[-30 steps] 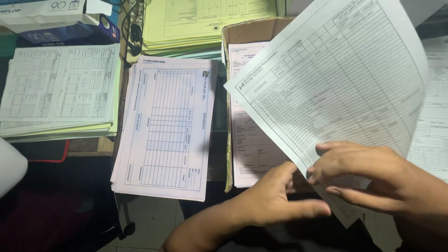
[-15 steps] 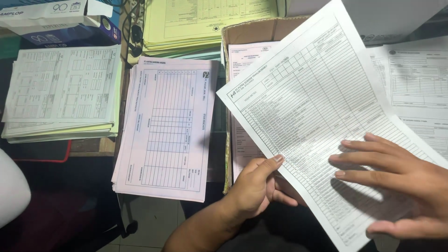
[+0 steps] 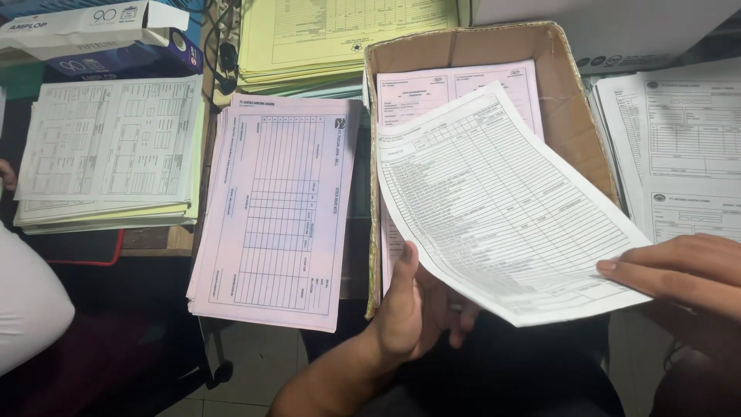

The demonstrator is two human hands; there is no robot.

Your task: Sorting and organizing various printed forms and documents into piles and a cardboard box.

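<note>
Left hand (image 3: pixel 413 305) is pinching the white form sheet (image 3: pixel 502 216) at lower centre; right hand (image 3: pixel 679 270) is pressing its corner, fingers together. Loose pinch risks sheet creasing or sliding into the cardboard box (image 3: pixel 575 116).

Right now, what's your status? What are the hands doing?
Left hand grips white form sheet from beneath. Right hand on its right edge. Sheet over cardboard box of pink forms. Nothing blocking.
</note>
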